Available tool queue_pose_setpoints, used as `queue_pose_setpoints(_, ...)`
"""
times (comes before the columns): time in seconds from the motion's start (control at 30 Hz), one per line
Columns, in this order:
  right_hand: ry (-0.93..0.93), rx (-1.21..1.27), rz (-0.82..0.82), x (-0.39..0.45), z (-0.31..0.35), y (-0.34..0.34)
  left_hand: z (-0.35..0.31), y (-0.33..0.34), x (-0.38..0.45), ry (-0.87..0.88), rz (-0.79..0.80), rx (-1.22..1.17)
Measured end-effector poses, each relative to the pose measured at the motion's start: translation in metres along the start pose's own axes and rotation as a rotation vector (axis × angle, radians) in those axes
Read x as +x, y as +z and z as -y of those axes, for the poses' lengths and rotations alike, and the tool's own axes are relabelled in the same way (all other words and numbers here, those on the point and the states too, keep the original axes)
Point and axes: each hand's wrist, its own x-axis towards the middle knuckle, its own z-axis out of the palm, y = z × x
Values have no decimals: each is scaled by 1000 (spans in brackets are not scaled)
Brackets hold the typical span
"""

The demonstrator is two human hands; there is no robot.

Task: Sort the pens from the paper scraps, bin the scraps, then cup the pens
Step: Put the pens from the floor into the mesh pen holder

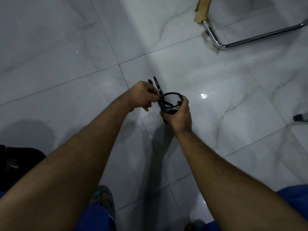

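Observation:
A black wire-mesh pen cup [172, 101] is held above the white tiled floor, tilted with its mouth toward the left. My right hand [177, 115] is wrapped around its lower side. My left hand [143, 95] grips a bundle of dark pens [157, 85]; their upper ends stick out past my knuckles and their lower ends pass over the cup's rim into its mouth. One pen in the bundle has a white barrel. No paper scraps are visible.
A chrome tubular chair base [250, 40] with a tan wrapped leg [202, 10] stands at the upper right. A dark-capped object [300, 117] lies at the right edge. A black object [16, 162] sits at the left edge. My feet and blue trousers are below.

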Motion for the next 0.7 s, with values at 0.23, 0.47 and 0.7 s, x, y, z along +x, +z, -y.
queue_pose_setpoints(0.23,16,23,48,-12,-14,-11,7,37,22,-9,-130,-244)
queue_pose_setpoints(0.47,122,145,-10,-17,-28,-18,57,51,58,-207,-444,-564)
queue_pose_setpoints(0.7,111,150,-20,-17,-40,-5,67,62,123,-303,-536,-39)
